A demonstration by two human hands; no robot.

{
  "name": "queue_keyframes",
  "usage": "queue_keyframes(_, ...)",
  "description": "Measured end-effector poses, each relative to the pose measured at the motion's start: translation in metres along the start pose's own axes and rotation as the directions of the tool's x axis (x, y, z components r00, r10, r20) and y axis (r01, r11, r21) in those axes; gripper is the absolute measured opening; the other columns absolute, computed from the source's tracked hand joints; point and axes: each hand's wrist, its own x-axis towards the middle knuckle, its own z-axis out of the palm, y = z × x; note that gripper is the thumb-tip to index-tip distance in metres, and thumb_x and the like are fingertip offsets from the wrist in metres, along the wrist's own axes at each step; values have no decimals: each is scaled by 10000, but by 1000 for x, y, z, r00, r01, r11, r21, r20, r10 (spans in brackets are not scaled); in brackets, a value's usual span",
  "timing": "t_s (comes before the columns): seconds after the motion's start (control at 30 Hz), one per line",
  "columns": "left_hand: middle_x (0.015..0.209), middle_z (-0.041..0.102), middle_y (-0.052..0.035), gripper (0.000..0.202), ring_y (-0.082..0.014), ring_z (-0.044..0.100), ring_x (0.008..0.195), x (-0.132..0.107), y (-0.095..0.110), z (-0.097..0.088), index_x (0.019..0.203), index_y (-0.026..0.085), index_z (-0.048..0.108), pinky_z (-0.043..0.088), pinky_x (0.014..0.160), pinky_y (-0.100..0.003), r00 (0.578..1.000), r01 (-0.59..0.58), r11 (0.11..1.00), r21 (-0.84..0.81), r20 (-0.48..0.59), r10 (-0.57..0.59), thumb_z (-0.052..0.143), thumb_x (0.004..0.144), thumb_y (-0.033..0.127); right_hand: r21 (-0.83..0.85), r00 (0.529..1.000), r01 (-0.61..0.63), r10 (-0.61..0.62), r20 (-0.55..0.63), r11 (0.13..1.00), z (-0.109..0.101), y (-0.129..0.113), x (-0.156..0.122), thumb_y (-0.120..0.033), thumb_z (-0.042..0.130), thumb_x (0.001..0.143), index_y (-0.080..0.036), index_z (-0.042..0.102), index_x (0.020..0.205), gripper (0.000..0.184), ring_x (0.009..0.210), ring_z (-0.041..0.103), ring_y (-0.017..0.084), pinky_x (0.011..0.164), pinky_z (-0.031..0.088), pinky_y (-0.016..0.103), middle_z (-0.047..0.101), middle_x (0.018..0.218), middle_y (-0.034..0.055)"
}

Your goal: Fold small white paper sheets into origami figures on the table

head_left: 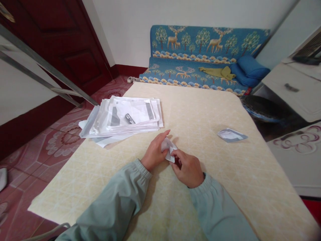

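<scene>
Pale-green sleeves [112,209] | left hand [153,154], right hand [188,170] | fingers [178,154] closed on folded white packet [168,149] | long axis forward-left

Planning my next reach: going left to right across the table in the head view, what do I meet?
Stack of packets → left hand → right hand → pouch

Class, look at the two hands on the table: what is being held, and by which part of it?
A folded white pouch is held: the left hand grips its left side, and the right hand pinches its lower edge.
</scene>
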Motion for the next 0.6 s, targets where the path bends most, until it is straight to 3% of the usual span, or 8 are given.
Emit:
queue_keyframes(0.1,1306,552,-125,741,-245,602,1084,0,1,-3,1391,170,390,503,919,-371,989,141,963,-228,-7,-147,639,696,115,-34,999,-8,6,-39,999,-4,4,1,-139,570,762,-220,581,961,214,739,614,173,652,431,278,649,867,6)
queue_keyframes(0.23,1153,648,-143,583,-226,658,961,2,5,-7,1303,101,494,541,820,-326,955,263,852,-453,-2,-296,653,771,278,-71,973,-113,96,-212,991,-10,13,3,-101,561,761,-244,599,1072,345,920,609,195,740,464,285,620,1046,26)
queue_keyframes(0.4,1066,677,-108,289,-200,659,917,2,7,-9,1035,137,689,533,774,-286,968,207,916,-343,-62,-243,630,809,308,-63,912,-234,197,-359,970,-13,23,3,-71,507,786,-242,632,1073,357,888,617,181,708,486,283,598,1091,37)
queue_keyframes(0.5,958,691,-97,205,-188,649,882,0,8,-10,924,157,729,525,753,-283,988,105,967,-230,-83,-127,599,836,288,-36,913,-210,183,-363,977,-13,26,1,-50,490,781,-251,684,951,327,841,621,160,692,489,275,591,1108,30)
queue_keyframes(0.6,966,681,-92,181,-189,634,916,-2,10,-10,883,188,746,511,814,-310,999,7,997,-71,-38,-9,600,836,285,-2,924,-197,185,-335,980,-11,28,1,-72,524,772,-238,706,834,254,810,620,155,670,495,274,575,1139,40)
